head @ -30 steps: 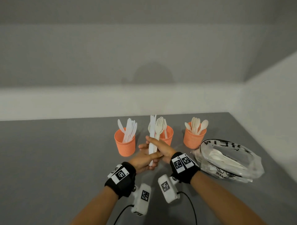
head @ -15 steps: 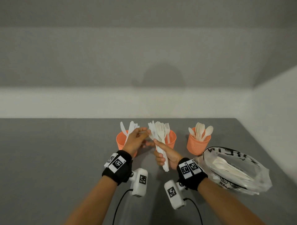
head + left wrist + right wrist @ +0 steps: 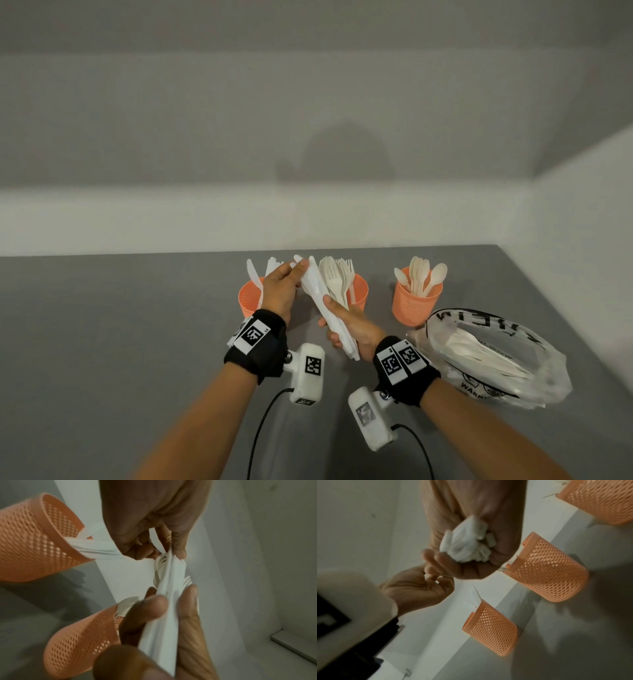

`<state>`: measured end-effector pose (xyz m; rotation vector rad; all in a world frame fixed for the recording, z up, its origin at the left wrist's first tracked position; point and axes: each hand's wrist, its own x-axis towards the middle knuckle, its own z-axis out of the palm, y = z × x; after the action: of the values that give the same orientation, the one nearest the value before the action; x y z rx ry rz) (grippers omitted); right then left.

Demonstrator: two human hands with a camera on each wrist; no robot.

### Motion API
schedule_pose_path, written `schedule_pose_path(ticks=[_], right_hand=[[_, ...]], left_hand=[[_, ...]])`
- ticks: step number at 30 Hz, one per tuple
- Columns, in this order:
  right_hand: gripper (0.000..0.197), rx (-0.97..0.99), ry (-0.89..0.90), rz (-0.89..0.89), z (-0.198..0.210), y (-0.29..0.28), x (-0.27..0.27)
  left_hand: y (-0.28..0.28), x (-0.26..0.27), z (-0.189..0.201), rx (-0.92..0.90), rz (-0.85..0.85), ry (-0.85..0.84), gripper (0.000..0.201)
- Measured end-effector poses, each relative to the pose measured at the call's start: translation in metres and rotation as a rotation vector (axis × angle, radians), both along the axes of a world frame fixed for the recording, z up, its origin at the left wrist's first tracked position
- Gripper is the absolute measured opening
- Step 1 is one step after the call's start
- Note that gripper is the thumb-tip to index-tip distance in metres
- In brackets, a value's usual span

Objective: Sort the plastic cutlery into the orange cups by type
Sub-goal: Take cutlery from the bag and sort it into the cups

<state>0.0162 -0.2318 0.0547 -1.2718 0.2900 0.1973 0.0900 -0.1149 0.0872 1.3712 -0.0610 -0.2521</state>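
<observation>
Cutlery bundle [image 3: 330,310] fisted in the right hand [image 3: 352,329], tips up toward the left hand [image 3: 279,289].
Left fingers [image 3: 178,547] pinch one white piece at the bundle's top. Knife cup [image 3: 249,301] sits just behind the left hand, fork cup [image 3: 359,291] behind the right, spoon cup [image 3: 414,306] and bag [image 3: 493,356] further right.

The scene is viewed by the head camera from above and behind, facing forward and down across the grey table [image 3: 102,342] toward its far edge. The left wrist view is taken very close, along the left hand [image 3: 154,513]. The right wrist view is taken from below, upward. Two orange cups [image 3: 547,568] are shared by both.
</observation>
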Motion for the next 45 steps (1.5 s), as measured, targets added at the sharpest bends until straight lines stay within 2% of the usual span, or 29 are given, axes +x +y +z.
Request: schedule_pose_path(ticks=[3, 6, 12, 16, 20, 23, 27, 30, 34, 37, 40, 45], right_hand=[[0.021, -0.018, -0.021, -0.024, -0.002, 0.000, 0.001], [0.018, -0.064, -0.030, -0.007, -0.002, -0.001, 0.003], [0.025, -0.027, 0.009, 0.027, -0.004, 0.000, 0.006], [0.028, -0.011, -0.012, -0.070, -0.006, 0.002, 0.010], [0.026, -0.152, -0.080, -0.169, -0.008, 0.007, 0.018], [0.029, -0.179, -0.091, -0.204, -0.009, 0.011, 0.026], [0.020, -0.164, -0.122, -0.211, -0.011, 0.012, 0.029], [0.015, -0.221, -0.176, -0.203, -0.015, 0.007, 0.031], [0.019, -0.201, -0.052, -0.185, -0.016, 0.002, 0.032], [0.017, -0.202, -0.016, -0.143, -0.017, -0.003, 0.032], [0.023, -0.147, 0.024, -0.088, -0.017, -0.009, 0.032], [0.031, -0.050, 0.100, -0.072, -0.011, -0.017, 0.029]], left_hand=[[-0.002, -0.004, 0.000, 0.001, -0.012, 0.008, 0.017], [-0.002, -0.006, -0.003, 0.076, -0.039, -0.048, 0.013], [0.000, 0.002, -0.007, 0.136, -0.057, -0.048, 0.011], [-0.001, 0.008, -0.005, 0.069, 0.015, 0.002, 0.011], [-0.007, 0.007, -0.012, 0.042, 0.031, 0.069, 0.013], [-0.015, -0.001, -0.019, 0.095, -0.010, 0.075, 0.023], [-0.018, -0.001, -0.025, 0.176, -0.002, 0.112, 0.026], [-0.009, 0.009, -0.022, 0.081, 0.073, 0.162, 0.024], [0.007, 0.033, -0.002, -0.111, 0.250, 0.113, 0.018], [0.019, 0.055, 0.017, -0.024, 0.405, -0.057, 0.028], [0.029, 0.074, 0.022, 0.105, 0.490, -0.195, 0.041], [0.033, 0.089, -0.011, 0.242, 0.433, -0.153, 0.050]])
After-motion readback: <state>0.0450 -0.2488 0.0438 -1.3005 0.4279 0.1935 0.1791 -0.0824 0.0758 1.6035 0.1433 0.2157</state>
